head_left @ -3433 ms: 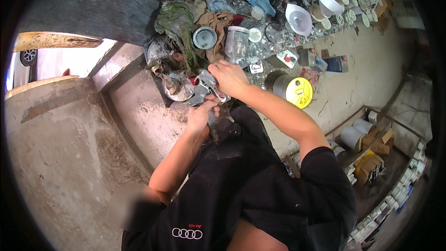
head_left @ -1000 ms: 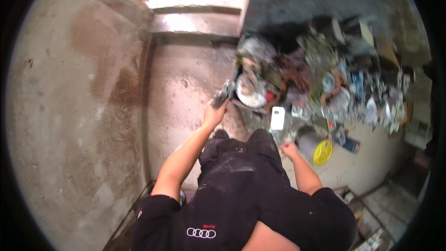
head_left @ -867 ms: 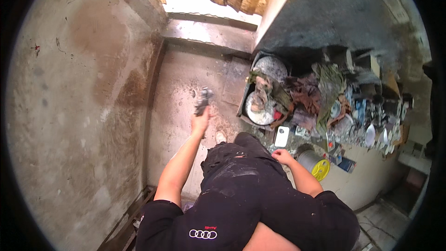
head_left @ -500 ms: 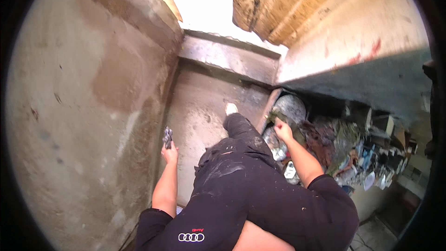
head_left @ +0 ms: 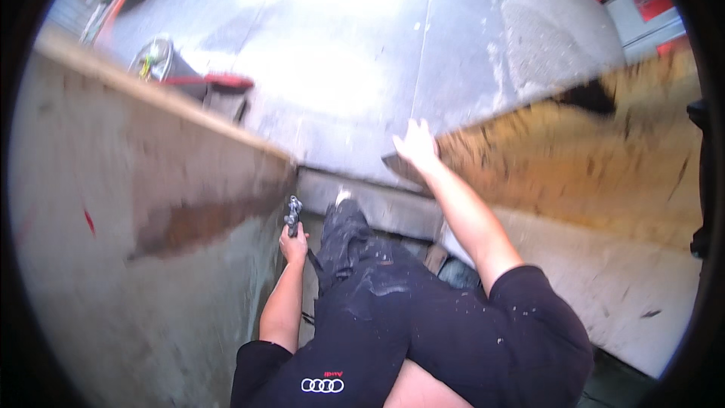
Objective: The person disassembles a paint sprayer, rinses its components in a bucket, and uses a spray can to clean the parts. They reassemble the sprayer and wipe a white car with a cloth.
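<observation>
My left hand (head_left: 293,242) clasps a spray gun (head_left: 294,212), seemingly carrying it out; right hand (head_left: 418,145) spread by the near end of the panel (head_left: 563,153); the sill (head_left: 400,208) calls for clearing.

A wide fisheye view looks steeply down and forward from the wearer's head, close above the black short-sleeved shirt (head_left: 483,332), over the far edge of the narrow grey doorstep (head_left: 400,219) to the broad, pale grey ground (head_left: 362,68) well farther off
</observation>
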